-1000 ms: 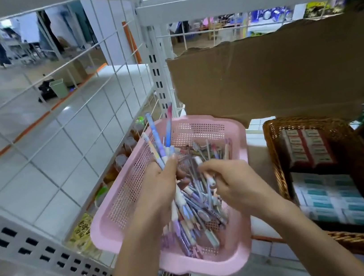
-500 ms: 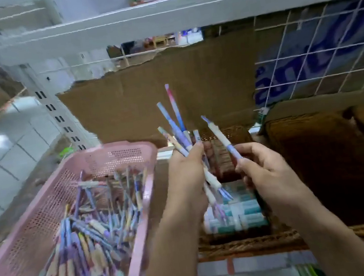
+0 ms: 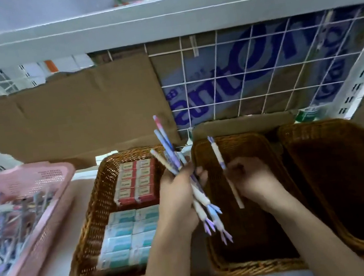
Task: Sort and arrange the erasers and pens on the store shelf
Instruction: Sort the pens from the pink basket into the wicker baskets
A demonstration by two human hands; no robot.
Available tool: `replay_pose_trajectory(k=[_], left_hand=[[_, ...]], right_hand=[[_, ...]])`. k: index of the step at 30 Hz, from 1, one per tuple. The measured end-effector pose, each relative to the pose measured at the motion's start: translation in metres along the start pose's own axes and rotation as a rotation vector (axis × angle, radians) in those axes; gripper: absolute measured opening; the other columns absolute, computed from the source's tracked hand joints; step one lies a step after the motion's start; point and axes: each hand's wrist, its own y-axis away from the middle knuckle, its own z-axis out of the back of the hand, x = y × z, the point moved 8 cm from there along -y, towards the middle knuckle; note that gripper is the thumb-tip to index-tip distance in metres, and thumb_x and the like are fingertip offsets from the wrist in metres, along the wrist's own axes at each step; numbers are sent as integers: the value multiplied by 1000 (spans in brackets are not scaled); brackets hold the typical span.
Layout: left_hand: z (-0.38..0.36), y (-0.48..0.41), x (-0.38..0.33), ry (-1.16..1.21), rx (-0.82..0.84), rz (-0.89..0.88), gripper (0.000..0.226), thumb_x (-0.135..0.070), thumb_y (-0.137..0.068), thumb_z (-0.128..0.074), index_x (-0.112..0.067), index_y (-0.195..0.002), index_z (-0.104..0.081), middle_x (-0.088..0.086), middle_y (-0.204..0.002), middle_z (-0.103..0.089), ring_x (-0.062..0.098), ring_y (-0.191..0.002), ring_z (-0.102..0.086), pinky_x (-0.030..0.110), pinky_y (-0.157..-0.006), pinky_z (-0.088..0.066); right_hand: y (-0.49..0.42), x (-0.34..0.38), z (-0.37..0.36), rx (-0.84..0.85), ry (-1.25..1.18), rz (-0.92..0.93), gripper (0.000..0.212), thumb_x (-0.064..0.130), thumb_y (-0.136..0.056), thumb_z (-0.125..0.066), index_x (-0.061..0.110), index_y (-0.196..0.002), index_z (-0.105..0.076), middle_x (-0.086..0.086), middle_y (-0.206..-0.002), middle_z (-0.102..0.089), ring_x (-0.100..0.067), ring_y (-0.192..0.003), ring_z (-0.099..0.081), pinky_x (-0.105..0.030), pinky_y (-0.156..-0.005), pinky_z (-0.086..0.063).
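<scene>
Pens update, anyone?

yep, left hand grips a bundle of them between the eraser basket and the middle wicker basket. Right hand, just apart, pinches a single pen over the middle one.

And the rest?

loose pens heaped in the pink basket, far left.

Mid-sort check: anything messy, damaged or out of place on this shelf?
In the pink plastic basket at left, the loose pens lie jumbled, pointing every way. The brown cardboard sheet at the back has a ragged, torn top edge. The boxed erasers sit in tidy rows in their woven wicker basket.
</scene>
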Motion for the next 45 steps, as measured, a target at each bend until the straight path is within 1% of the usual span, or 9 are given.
replay_pose_trajectory(k=[4,10,17,21,24,30,38,41,45], left_hand=[[-1,-2,22,-8,-58,28,11,2,-92,-52,-5,-88,-59,9,-68,-63,11,-57,-67,29,-59,-56],[10,-4,24,-78,-100,31,12,4,-93,-48,0,-94,-60,9,-59,-66,14,-51,-66,23,-43,-51],[19,-18,17,-209,-100,69,13,2,-94,-47,-4,-92,-58,5,-58,-67,14,-60,-68,25,-48,-52],[22,-28,21,-168,-86,84,11,-5,-97,-49,-4,-97,-59,11,-75,-70,23,-77,-70,37,-72,-56],[19,-31,19,-123,-40,95,11,-9,-95,-52,-7,-99,-62,10,-75,-73,21,-74,-71,34,-67,-56],[1,-28,10,-120,127,159,18,-21,-92,-58,-5,-93,-64,20,-80,-67,33,-69,-66,44,-71,-54],[-4,-29,9,-110,114,148,16,-18,-95,-53,-7,-98,-63,13,-71,-67,23,-58,-67,30,-55,-57],[-1,-30,8,-126,89,156,18,-20,-96,-50,-5,-96,-61,9,-59,-61,18,-43,-59,22,-41,-49],[10,-35,3,-253,38,97,16,-20,-95,-54,-7,-92,-62,8,-63,-61,15,-47,-57,22,-43,-48]], right_hand=[[-16,-14,-28,156,313,-22,24,29,-92,-53,13,-102,-68,-10,-109,-67,-30,-107,-60,-30,-84,-46],[-21,-11,-74,263,229,40,29,32,-89,-55,7,-97,-67,-17,-103,-68,-33,-103,-62,-33,-80,-47],[-25,-7,-73,235,184,-32,28,24,-89,-54,10,-113,-55,-16,-117,-61,-34,-112,-57,-34,-91,-45],[-23,-6,-67,261,162,-10,23,26,-89,-55,14,-107,-61,-10,-112,-65,-30,-107,-60,-35,-90,-48],[-18,3,-49,237,226,36,21,29,-91,-53,18,-102,-67,-6,-109,-67,-25,-106,-61,-31,-88,-48],[14,33,-34,489,-393,47,11,8,-93,-55,17,-98,-59,-6,-85,-68,-12,-67,-65,-26,-58,-54],[28,60,-22,294,-282,634,36,4,-75,-61,31,-99,-62,7,-94,-57,-14,-86,-60,-32,-75,-52],[23,56,-17,173,-291,674,26,13,-75,-62,23,-98,-70,0,-102,-58,-7,-100,-58,-22,-84,-49],[13,43,4,50,-698,480,16,15,-88,-62,17,-103,-68,-1,-102,-68,-12,-99,-64,-24,-82,-53]])
